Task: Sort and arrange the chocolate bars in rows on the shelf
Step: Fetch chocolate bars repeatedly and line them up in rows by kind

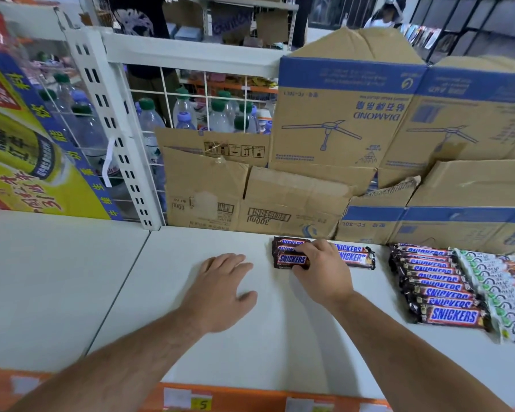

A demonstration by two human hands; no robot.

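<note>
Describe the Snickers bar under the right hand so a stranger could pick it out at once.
On the white shelf, look to the back edge below the cardboard boxes, where a small cluster of Snickers bars lies left of the long Snickers row. The bar is the cluster's nearest one, the only one that the right hand grips.

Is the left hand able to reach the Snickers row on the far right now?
Probably not directly: the left hand rests flat on the shelf, and the right hand, gripping Snickers bars, and its forearm cross the path to the Snickers row.
</note>
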